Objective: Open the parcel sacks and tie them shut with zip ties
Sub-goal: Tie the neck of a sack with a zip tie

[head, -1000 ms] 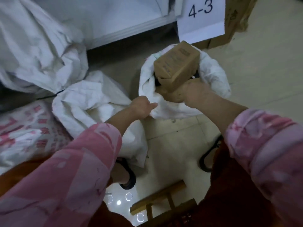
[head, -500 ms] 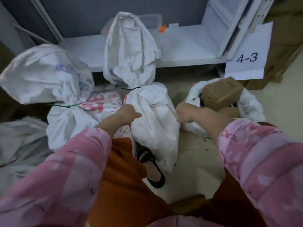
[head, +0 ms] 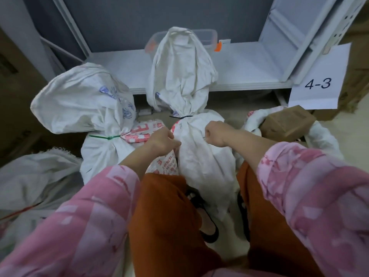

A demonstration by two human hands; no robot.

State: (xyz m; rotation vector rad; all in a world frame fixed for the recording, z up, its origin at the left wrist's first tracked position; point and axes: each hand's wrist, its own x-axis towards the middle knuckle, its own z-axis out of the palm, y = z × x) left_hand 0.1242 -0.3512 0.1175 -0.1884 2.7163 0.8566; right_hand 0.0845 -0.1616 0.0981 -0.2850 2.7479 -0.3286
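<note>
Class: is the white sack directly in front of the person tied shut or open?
Tied shut: a dark zip tie cinches the middle sack at its neck.

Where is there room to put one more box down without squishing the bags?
The bare shelf between the plastic tub and the 4-3 sign is free; so is the floor right of the brown box. The tied sacks and both hands crowd the middle.

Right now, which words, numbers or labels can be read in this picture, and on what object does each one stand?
"4-3": on the white paper sign hanging at the shelf's right end.
Blue print on the left tied sack: too blurred to read.
Red print on the sack between the two tied sacks: too blurred to read.
Print on the brown cardboard box: too faint to read.
</note>
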